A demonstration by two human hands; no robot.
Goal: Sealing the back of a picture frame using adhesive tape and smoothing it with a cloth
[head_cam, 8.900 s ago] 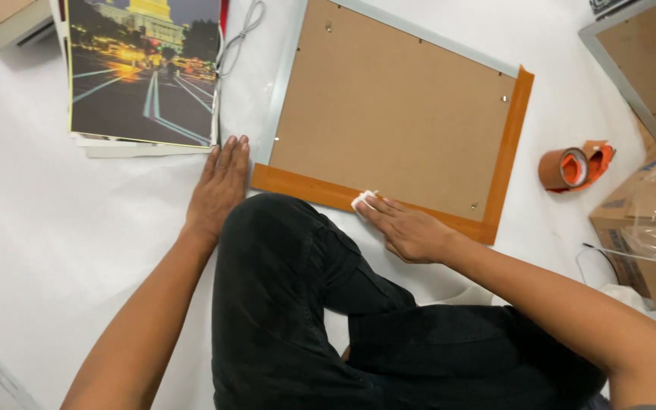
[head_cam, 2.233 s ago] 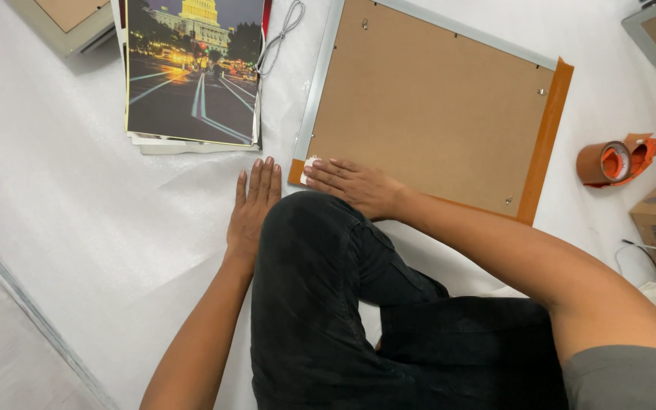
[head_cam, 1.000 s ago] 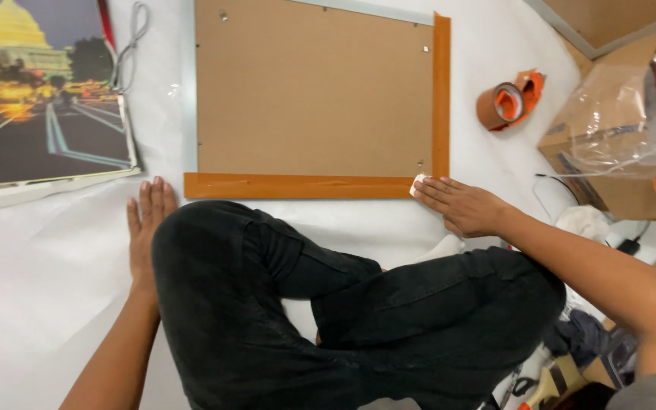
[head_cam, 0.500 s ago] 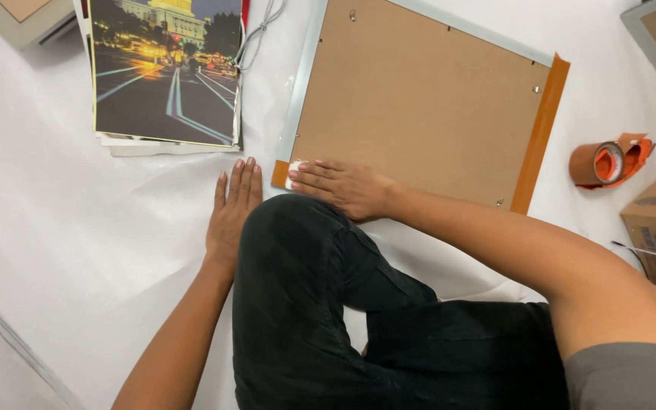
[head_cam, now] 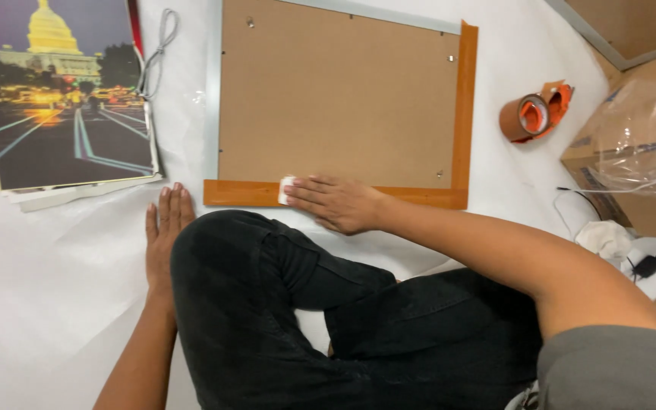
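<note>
White paper bears the frame (head_cam: 335,99) face-down, long axis sideways.

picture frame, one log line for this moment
right hand: presses white pad on picture frame bottom tape | left hand: flat on white sheet | tape roll: right, untouched

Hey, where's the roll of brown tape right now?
The roll of brown tape lies on the white sheet, right of the frame and left of the cardboard box.
</note>
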